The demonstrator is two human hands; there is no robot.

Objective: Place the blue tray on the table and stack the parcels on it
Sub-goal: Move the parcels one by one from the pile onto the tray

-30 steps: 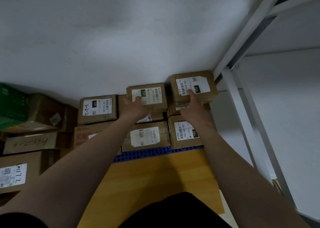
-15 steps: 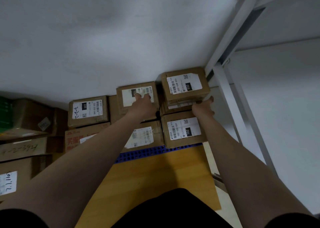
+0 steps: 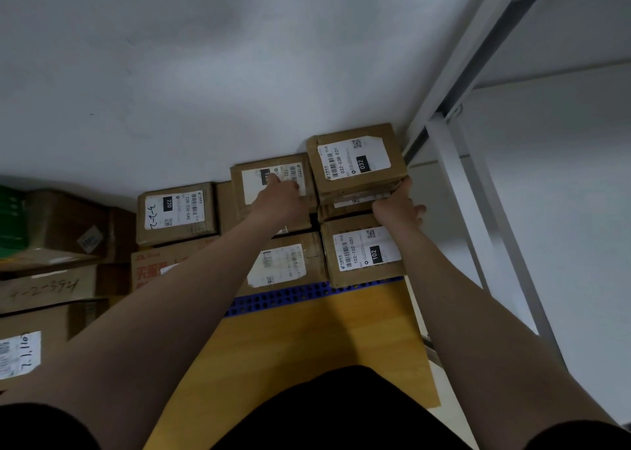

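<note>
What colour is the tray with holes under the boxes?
Blue; the tray shows best in the head view.

Light: dim, cool, even; wall [image 3: 205, 74] grey.
Sharpness: I read labels on the parcels [image 3: 362, 251].
Edges: left cartons [image 3: 65, 224] murky.

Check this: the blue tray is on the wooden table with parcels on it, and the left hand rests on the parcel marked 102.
Wrong on one point: the head view shows the left hand resting on the back middle parcel, not the parcel marked 102 at front right. The blue tray is on the wooden table with parcels on it.
</note>
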